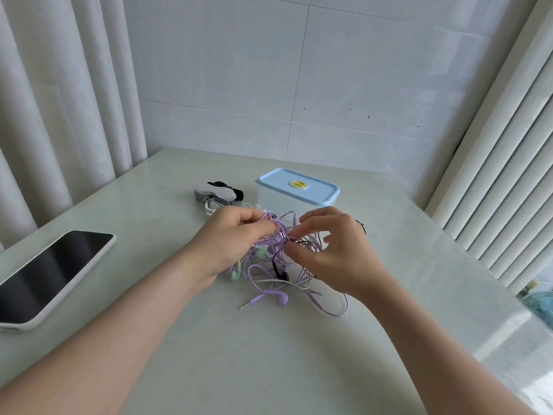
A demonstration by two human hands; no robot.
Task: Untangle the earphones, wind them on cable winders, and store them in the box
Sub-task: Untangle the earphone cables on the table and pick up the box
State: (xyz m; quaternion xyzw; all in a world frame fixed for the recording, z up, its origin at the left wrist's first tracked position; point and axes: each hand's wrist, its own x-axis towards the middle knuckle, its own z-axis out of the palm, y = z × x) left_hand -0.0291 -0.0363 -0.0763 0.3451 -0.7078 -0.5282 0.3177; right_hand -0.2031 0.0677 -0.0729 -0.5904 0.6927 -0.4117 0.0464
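Pinching purple cords of tangled earphones (278, 265) with my left fingers (254, 218) and right fingers (311, 219) over counter (209, 339); lidded box (296, 191) behind.

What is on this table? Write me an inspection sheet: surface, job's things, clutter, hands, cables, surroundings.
Surface: pale glossy table.
Job's things: earphones in one tangle at the middle; box behind them, blue lid on; winders heaped left of the box.
Clutter: phone at the left, screen dark.
Hands: left hand and right hand each pinch cords at the top of the tangle.
Cables: mostly purple, with green, black and white mixed in; a purple plug lies free on the near side.
Surroundings: curtain at the left, tiled wall behind, white slats at the right.
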